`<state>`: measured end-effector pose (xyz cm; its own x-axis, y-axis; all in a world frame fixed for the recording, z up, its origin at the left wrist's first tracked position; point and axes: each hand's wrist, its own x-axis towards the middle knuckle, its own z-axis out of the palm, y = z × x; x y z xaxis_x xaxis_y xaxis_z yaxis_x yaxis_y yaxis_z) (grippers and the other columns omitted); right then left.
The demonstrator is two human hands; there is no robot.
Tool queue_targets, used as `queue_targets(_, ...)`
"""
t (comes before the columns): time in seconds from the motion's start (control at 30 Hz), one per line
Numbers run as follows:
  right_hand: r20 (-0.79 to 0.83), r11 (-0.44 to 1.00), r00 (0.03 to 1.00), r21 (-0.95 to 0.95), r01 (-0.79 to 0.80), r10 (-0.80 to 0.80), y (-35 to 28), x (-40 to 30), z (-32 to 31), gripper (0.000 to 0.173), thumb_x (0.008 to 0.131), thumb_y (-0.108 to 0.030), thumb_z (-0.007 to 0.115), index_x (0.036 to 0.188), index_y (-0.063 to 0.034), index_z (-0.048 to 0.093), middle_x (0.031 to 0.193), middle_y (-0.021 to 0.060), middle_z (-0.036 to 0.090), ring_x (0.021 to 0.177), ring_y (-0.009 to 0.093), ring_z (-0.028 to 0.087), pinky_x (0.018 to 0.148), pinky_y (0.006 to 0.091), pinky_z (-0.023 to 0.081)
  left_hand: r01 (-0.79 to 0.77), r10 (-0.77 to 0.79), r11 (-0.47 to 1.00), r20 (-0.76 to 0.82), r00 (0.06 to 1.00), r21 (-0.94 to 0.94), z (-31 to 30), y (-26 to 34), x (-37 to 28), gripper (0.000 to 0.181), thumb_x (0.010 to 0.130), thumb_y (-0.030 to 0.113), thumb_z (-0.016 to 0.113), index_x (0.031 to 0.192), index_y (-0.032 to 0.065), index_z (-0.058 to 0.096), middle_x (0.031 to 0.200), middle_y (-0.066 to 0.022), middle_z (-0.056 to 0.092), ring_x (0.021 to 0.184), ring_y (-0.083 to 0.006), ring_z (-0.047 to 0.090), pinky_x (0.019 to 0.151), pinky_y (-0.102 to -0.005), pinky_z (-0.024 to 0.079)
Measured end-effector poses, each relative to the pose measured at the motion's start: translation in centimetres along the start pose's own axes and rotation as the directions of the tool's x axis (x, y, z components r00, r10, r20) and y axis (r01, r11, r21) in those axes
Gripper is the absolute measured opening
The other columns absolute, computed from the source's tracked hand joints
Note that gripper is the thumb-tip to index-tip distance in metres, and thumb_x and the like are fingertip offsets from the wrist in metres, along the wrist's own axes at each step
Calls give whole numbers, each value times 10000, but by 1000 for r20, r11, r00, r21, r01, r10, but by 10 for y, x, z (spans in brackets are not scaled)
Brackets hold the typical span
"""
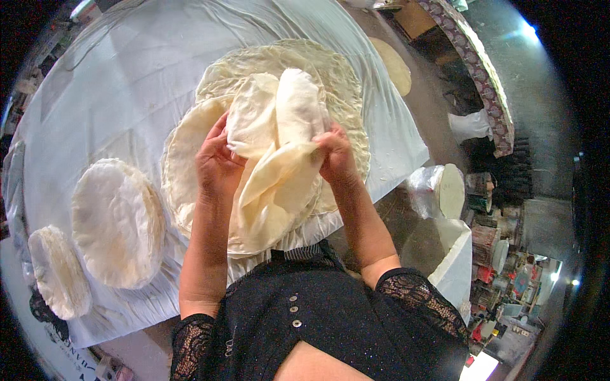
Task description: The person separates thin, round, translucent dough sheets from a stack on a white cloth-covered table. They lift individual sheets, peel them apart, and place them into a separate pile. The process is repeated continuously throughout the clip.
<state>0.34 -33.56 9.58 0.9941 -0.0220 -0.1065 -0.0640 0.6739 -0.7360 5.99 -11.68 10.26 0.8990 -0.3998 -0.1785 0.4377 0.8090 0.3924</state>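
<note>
A folded, thin cream sheet (pixel 281 176), which looks like flatbread or dough, is held before me, its flaps overlapping in the middle. My left hand (pixel 220 152) holds its left side, fingers partly hidden beneath the fold. With thumb and fingers, my right hand (pixel 335 150) grips its right edge. Below the held sheet lies a wide pile of similar round sheets (pixel 305 57), wrinkled at the rim. Another flat round sheet (pixel 190 166) shows beside my left wrist.
A white cloth or plastic cover (pixel 143 71) drapes the work table. Two stacks of pale round sheets, a larger one (pixel 116 224) and a smaller one (pixel 59 271), stand at the left. At my right are a plastic-wrapped cylinder (pixel 424 190) and a white-walled container (pixel 452 266).
</note>
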Motion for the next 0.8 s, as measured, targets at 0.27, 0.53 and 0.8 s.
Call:
queue_targets(0.27, 415, 810, 908, -554, 193, 67, -117, 30, 92, 525, 652, -75, 543, 1161, 51, 554, 1024, 60, 628, 870, 107, 588, 806, 246, 475, 62, -174, 834, 154, 973, 548, 108, -1, -14, 550, 899, 412, 432, 1295, 31, 414, 1204, -123, 545, 1052, -268, 573, 776, -428, 540)
queue_targets(0.53, 816, 127, 559, -576, 807, 150, -113, 22, 121, 587, 637, 8, 532, 1213, -94, 575, 707, 197, 570, 567, 279, 606, 566, 331, 489, -16, 34, 999, 374, 927, -51, 50, -10, -60, 718, 769, 346, 505, 1388, 33, 320, 1377, -162, 397, 1268, -356, 375, 1061, -506, 270)
queue_targets(0.8, 569, 258, 678, -820, 511, 466, 44, -5, 19, 421, 706, -90, 519, 1125, -94, 557, 732, 182, 585, 658, 348, 588, 602, 417, 471, 65, 23, 972, -367, 930, 227, -64, -27, -113, 462, 765, 40, 452, 1227, 30, 458, 1028, -102, 596, 871, -209, 630, 709, -299, 541)
